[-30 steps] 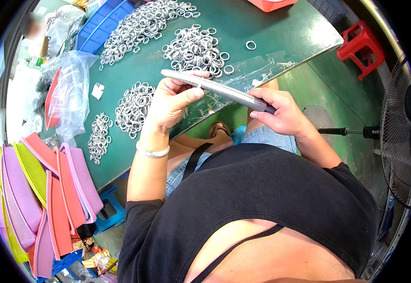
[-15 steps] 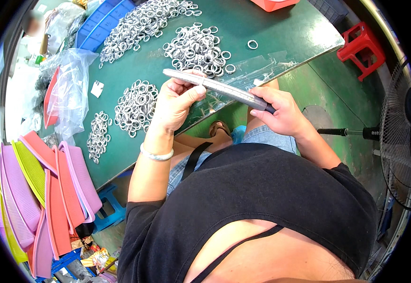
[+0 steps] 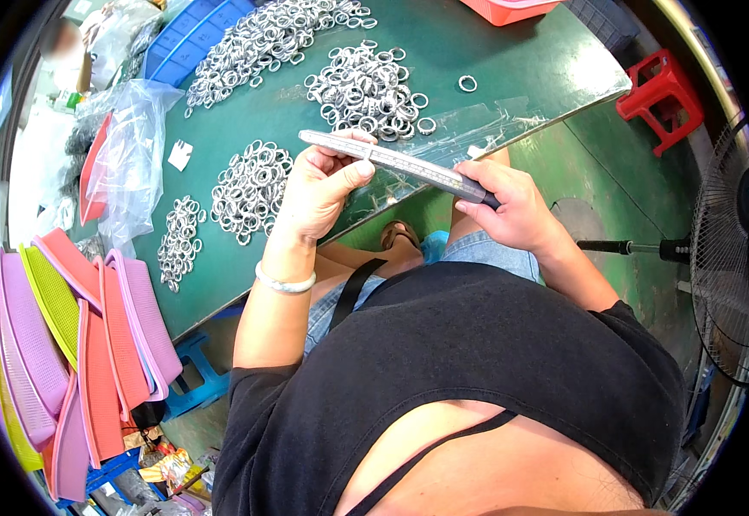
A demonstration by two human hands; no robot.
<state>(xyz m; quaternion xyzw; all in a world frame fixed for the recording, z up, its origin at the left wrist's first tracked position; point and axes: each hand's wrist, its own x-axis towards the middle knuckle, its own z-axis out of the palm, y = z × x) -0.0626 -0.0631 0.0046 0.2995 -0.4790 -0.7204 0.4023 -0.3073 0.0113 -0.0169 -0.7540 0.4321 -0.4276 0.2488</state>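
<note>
A metal ring mandrel [image 3: 422, 167] with marks along its shaft lies slantwise in front of me, above the table's near edge. My right hand [image 3: 514, 199] is closed around its black handle, thumb along the grip. Around the shaft near my left thumb sits a thin silvery ring [image 3: 369, 152]. My left hand [image 3: 327, 181] pinches there with thumb and fingers, partly hidden behind the mandrel. Just beyond my hands is a heap of silvery rings [image 3: 366, 90]. Another ring heap [image 3: 252, 191] lies left of my left hand.
A long ring pile [image 3: 276, 39] and a small one [image 3: 182, 241] also lie on the green table [image 3: 529, 73]. One loose ring [image 3: 467, 83] is apart. Coloured baskets [image 3: 91, 344] stack at left. A red stool [image 3: 663, 99] and a fan [image 3: 723, 258] stand right.
The whole view has shifted slightly. The mandrel looks a little turned, its marks showing more clearly. Both hands keep nearly the same hold.
</note>
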